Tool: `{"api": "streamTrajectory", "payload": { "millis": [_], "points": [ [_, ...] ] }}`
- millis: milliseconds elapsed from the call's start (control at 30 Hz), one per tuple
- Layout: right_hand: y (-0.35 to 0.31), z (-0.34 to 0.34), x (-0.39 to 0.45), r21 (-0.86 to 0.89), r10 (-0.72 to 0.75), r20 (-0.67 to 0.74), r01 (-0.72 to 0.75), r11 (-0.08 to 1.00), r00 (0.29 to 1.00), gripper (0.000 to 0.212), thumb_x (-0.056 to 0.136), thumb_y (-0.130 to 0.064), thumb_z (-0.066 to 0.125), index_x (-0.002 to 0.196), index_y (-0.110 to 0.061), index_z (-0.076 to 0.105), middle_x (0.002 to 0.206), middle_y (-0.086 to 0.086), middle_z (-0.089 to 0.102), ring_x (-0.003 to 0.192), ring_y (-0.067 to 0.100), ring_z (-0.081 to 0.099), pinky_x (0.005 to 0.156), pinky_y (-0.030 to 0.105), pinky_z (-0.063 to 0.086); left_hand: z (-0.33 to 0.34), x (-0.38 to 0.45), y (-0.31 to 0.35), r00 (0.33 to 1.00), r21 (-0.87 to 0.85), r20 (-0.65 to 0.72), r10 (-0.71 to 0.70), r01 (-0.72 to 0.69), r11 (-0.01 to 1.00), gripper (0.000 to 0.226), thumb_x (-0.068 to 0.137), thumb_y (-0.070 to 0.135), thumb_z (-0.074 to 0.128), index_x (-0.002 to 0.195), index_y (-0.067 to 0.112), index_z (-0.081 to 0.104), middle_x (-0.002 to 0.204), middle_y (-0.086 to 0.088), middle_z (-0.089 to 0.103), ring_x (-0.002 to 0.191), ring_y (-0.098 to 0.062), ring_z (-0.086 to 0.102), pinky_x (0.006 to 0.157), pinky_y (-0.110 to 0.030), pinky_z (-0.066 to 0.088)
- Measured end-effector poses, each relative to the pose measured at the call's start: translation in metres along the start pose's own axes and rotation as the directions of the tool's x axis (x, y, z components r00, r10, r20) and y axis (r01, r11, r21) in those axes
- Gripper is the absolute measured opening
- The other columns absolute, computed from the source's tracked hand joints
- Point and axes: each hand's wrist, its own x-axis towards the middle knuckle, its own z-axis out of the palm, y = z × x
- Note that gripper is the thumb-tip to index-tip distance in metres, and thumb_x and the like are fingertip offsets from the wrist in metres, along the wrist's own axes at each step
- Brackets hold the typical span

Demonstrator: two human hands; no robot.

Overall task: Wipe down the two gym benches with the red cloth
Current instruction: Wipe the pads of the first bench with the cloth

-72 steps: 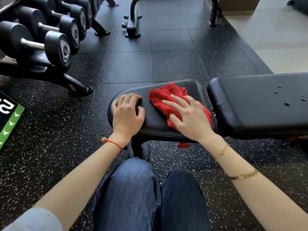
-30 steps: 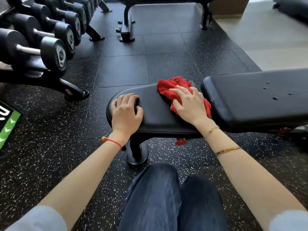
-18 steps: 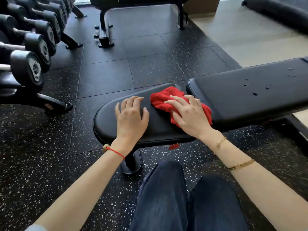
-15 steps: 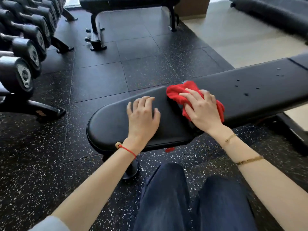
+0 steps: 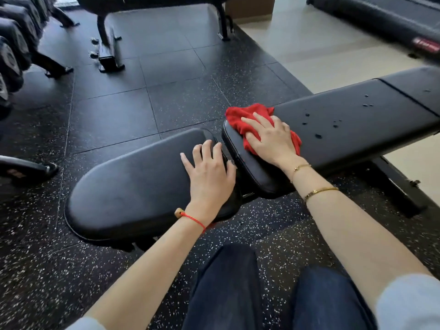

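A black padded gym bench lies across the middle: a short seat pad (image 5: 133,184) on the left and a long back pad (image 5: 352,120) on the right. The red cloth (image 5: 247,116) lies bunched on the near left end of the long pad. My right hand (image 5: 271,136) presses flat on the cloth with its fingers spread. My left hand (image 5: 209,172) rests flat on the right end of the seat pad, by the gap between the pads. Water droplets (image 5: 333,123) dot the long pad to the right of the cloth. A second bench (image 5: 152,1) stands at the back.
A rack of dumbbells (image 5: 12,44) lines the far left. The second bench's frame foot (image 5: 108,55) rests on the black rubber floor. A black roll (image 5: 381,22) lies on the pale floor at the back right. My knees (image 5: 273,294) are at the bottom.
My right hand has slid the red cloth rightward off the seat pad onto the end of the long pad. My left hand has shifted right along the seat pad. The view has panned right.
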Motion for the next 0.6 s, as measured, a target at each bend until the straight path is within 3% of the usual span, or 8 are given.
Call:
{"api": "streamTrajectory", "payload": {
  "millis": [100,200,267,400,600],
  "points": [
    [0.0,-0.001,0.005,0.016,-0.114,0.044,0.113,0.993,0.993,0.048,0.097,-0.047,0.039,0.144,-0.049,0.034,0.159,-0.01,0.026,0.141,0.032,0.024,0.116,0.045,0.015,0.001,0.001,0.0,1.0,0.002,-0.019,-0.013,0.013,1.0,0.051,0.094,0.036,0.047,0.141,0.015,0.045,0.147,-0.005,0.042,0.139,-0.028,0.031,0.118,-0.063,0.014],
    [0.002,0.001,-0.016,0.001,-0.331,0.067,0.332,0.943,0.941,0.047,0.095,-0.046,0.043,0.142,-0.049,0.039,0.158,-0.012,0.027,0.141,0.03,0.025,0.116,0.046,0.018,0.001,0.001,0.001,0.998,0.005,-0.056,-0.032,0.032,0.999,0.046,0.094,0.034,0.049,0.136,0.016,0.051,0.143,-0.003,0.047,0.137,-0.026,0.035,0.118,-0.06,0.017],
    [0.012,-0.001,-0.032,0.032,-0.393,0.042,0.392,0.92,0.919,0.047,0.094,-0.044,0.045,0.141,-0.048,0.042,0.157,-0.012,0.03,0.139,0.029,0.029,0.115,0.046,0.021,0.001,0.0,0.002,0.995,0.006,-0.085,-0.051,0.051,0.999,0.042,0.094,0.034,0.051,0.132,0.016,0.055,0.142,-0.003,0.05,0.136,-0.024,0.038,0.119,-0.056,0.018],
    [0.059,-0.008,-0.044,0.092,-0.301,-0.038,0.303,0.948,0.953,0.047,0.095,-0.041,0.047,0.141,-0.047,0.041,0.155,-0.012,0.035,0.136,0.028,0.033,0.113,0.043,0.022,0.002,-0.006,0.007,0.988,0.051,-0.132,-0.077,0.084,0.995,0.039,0.097,0.034,0.049,0.129,0.014,0.06,0.143,-0.004,0.052,0.138,-0.022,0.042,0.119,-0.049,0.021],
    [0.062,-0.016,0.011,0.057,-0.124,0.095,0.119,0.991,0.988,0.05,0.097,-0.046,0.038,0.147,-0.045,0.033,0.161,-0.005,0.023,0.143,0.035,0.02,0.118,0.047,0.013,0.009,-0.023,0.029,0.975,-0.009,-0.137,-0.177,0.177,0.984,0.046,0.094,0.044,0.053,0.13,0.016,0.06,0.15,-0.005,0.047,0.145,-0.023,0.033,0.122,-0.051,0.016]
  ]
}}
